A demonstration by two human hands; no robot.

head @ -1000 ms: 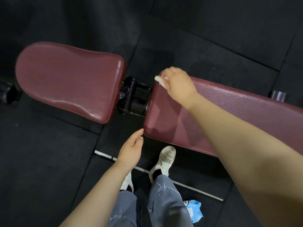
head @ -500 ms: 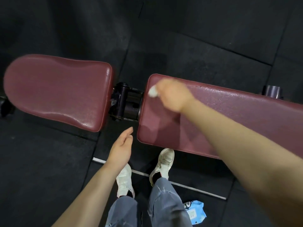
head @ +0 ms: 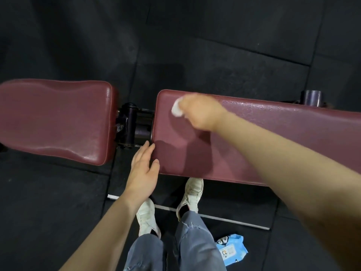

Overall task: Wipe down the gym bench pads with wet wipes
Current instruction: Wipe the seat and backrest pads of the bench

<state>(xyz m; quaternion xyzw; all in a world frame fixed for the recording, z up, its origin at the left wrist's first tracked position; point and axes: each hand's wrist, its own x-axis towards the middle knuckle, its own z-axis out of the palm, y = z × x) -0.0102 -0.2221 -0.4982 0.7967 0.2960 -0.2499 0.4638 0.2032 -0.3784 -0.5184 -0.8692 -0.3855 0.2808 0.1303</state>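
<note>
Two dark red bench pads lie end to end: a shorter seat pad (head: 54, 122) on the left and a long back pad (head: 273, 133) on the right. My right hand (head: 203, 112) grips a crumpled white wet wipe (head: 177, 108) and presses it on the back pad near its far left corner. The pad's far right part glistens wet. My left hand (head: 143, 167), fingers straight, rests against the near left corner of the back pad.
A black metal hinge (head: 132, 128) joins the two pads. A blue wet-wipe pack (head: 231, 249) lies on the black rubber floor by my right foot. A thin metal bar (head: 214, 218) runs under my feet. A dark cylinder (head: 312, 97) stands behind the back pad.
My right hand with the wipe has slid along the pad's left end. My left hand rose from beside the pad to touch its near corner. The view shifted.
</note>
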